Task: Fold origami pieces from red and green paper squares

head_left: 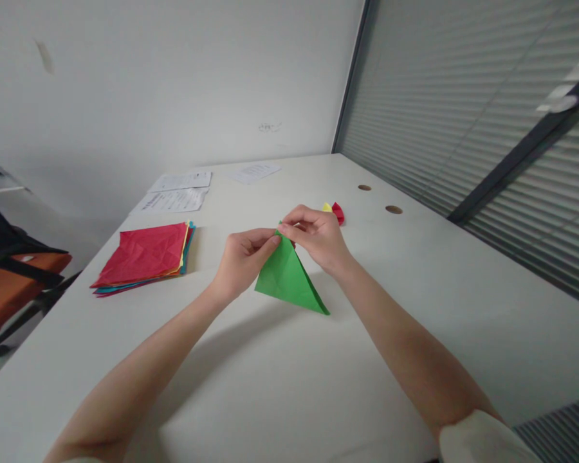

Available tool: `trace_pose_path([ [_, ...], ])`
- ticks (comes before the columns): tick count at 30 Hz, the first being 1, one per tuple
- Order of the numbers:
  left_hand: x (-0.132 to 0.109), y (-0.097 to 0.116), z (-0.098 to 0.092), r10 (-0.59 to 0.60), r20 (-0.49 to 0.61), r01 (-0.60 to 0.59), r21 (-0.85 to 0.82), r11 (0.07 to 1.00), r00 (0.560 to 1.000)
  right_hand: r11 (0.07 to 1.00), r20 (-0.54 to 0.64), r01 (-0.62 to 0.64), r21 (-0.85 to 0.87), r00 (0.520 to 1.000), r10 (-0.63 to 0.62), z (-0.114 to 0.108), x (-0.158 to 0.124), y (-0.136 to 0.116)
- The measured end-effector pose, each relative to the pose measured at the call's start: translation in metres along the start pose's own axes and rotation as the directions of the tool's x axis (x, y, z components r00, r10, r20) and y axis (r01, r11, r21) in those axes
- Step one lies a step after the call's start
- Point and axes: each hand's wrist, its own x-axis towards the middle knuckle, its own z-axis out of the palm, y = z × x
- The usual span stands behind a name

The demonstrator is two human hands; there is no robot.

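Note:
A folded green sheet of paper (287, 273), roughly a triangle, is held up over the white table (289, 379) with its point at the top. My left hand (246, 257) pinches it near the upper left edge between thumb and fingers. At the tip, the thumb and index finger of my right hand (316, 235) are closed on the same paper. Its lower right edge shows layers slightly apart. Behind my right hand lie small red (338, 213) and yellow (327, 207) folded paper pieces, partly hidden.
On the left rests a stack of coloured paper (149, 254), red on top. Printed sheets (174, 199) lie behind it, with another sheet (255, 172) at the back. Two round holes (394, 209) pierce the table near the blinds (444, 96). An orange chair (24, 283) stands at left.

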Motion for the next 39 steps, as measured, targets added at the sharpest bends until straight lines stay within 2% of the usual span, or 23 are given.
trace_pose_path([
  [16,-0.002,0.0,-0.002,0.02,-0.008,-0.019,0.044,0.999,1.0,0.999,-0.01,0.025,0.023,1.0,-0.025,0.002,-0.001,-0.003],
  [22,-0.001,-0.003,0.0,-0.052,-0.08,0.054,0.014,0.998,0.995,0.997,-0.215,0.082,0.007,0.973,-0.078,-0.001,0.002,0.0],
  [27,-0.001,0.0,0.0,-0.074,-0.093,0.075,0.01,0.997,0.993,0.996,-0.268,0.08,0.029,0.961,-0.07,-0.002,0.003,0.006],
  [34,0.0,0.001,-0.001,0.014,-0.185,0.011,0.135,0.991,0.983,0.98,-0.341,0.101,0.171,0.939,-0.037,-0.003,0.006,0.01],
  [37,-0.002,0.002,-0.001,0.063,-0.198,-0.017,0.223,0.975,0.978,0.981,-0.332,0.049,0.189,0.943,0.016,-0.002,0.005,0.009],
  [39,-0.002,0.002,-0.001,0.074,-0.197,-0.024,0.245,0.969,0.978,0.983,-0.285,-0.006,0.181,0.957,0.059,-0.002,0.004,0.008],
])
